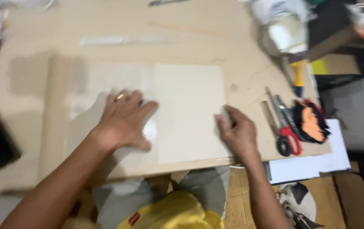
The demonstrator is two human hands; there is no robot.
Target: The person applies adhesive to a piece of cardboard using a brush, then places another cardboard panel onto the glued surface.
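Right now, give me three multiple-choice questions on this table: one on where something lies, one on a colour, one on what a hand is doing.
1. Where do the scissors lie?
A. right of the pale sheet
B. under the left hand
C. on the floor

2. What colour are the scissor handles?
A. blue
B. red
C. green

3. How is the left hand placed?
A. raised in the air
B. closed round a cup
C. spread flat on the clear film

Answers:
1 A, they lie near the table's right edge, beyond the pale sheet.
2 B, the loops are red.
3 C, its fingers are splayed on the clear film, while the right hand touches the sheet's right edge.
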